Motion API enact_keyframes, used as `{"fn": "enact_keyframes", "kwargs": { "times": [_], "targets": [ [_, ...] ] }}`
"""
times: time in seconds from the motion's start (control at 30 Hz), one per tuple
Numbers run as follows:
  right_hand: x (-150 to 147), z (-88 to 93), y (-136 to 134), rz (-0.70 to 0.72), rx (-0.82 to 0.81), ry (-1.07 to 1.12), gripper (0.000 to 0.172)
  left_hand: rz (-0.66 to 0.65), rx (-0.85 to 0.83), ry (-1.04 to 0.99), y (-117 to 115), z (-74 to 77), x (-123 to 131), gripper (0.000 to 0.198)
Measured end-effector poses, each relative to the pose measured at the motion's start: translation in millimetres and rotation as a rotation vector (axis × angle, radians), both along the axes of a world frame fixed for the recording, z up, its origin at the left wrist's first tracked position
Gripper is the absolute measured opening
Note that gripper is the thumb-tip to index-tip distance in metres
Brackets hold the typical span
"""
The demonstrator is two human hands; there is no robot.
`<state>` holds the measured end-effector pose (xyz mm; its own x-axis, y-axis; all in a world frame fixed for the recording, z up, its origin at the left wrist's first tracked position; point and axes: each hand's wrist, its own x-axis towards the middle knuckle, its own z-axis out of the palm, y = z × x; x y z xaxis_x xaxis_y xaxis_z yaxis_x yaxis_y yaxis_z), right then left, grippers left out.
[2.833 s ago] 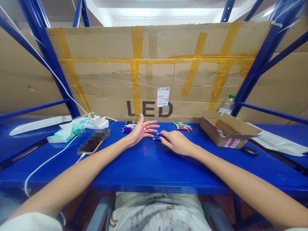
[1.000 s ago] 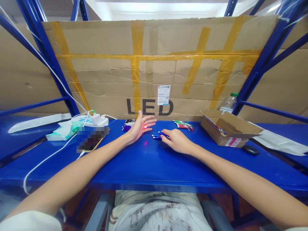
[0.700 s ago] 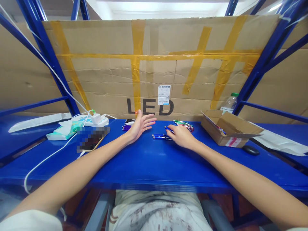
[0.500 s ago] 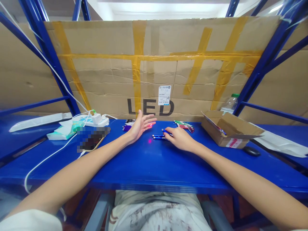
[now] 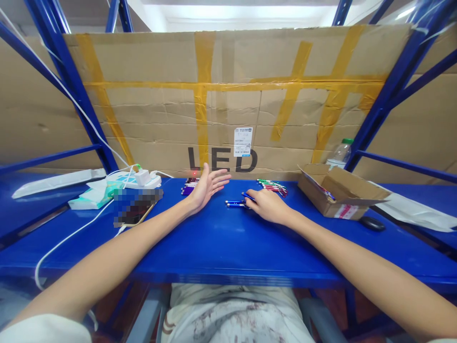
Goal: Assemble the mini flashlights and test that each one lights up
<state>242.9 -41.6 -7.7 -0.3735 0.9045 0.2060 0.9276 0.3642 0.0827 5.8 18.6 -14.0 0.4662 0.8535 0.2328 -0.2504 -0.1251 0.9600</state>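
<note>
Head view: the right hand (image 5: 268, 205) holds a pen (image 5: 247, 196), largely hidden by its fingers (image 5: 252, 193), near partly covered blue pens (image 5: 234, 204) on the tabletop (image 5: 228, 247); the left hand (image 5: 204, 190), fingers spread, half-hides a pen row (image 5: 189, 187).

"What closes off the back?"
"A wide brown cardboard panel (image 5: 160, 119), creased, crossed by amber tape (image 5: 202, 109) — printed LED in big black letters (image 5: 214, 159), with a white label (image 5: 243, 141) overlapping the D."
"And the furniture?"
"A glossy blue tabletop (image 5: 228, 243) between blue metal posts (image 5: 85, 102); grey armrests (image 5: 147, 309) below."
"Light and floor?"
"Bright white light (image 5: 250, 10) overhead, beyond the panel — the floor (image 5: 337, 301), glimpsed under the table, looks dark reddish brown."
</note>
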Motion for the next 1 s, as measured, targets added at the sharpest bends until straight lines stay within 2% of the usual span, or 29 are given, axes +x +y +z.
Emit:
{"fn": "enact_keyframes", "kwargs": {
  "times": [0.33, 0.4, 0.53, 0.67, 1.0],
  "targets": [
    [-18, 3.5, -26, 0.227, -0.067, 0.063, 0.026, 0.018, -0.035, -0.007, -3, 4.7, 2, 0.091],
    [-16, 3.7, -23, 0.201, -0.053, 0.047, 0.027, 0.017, -0.035, -0.011, -3, 4.2, 2, 0.092],
    [-4, 3.9, -8, 0.052, 0.031, -0.010, 0.032, 0.011, -0.024, -0.018, 0, 1.5, 2, 0.091],
    [6, 4.7, 3, -0.044, 0.090, 0.017, 0.034, 0.006, -0.024, -0.020, 0, -0.2, 2, 0.090],
    [-11, 2.6, -16, 0.166, 0.034, 0.135, 0.029, 0.022, -0.053, -0.014, -3, 2.0, 2, 0.090]
  ]
}}
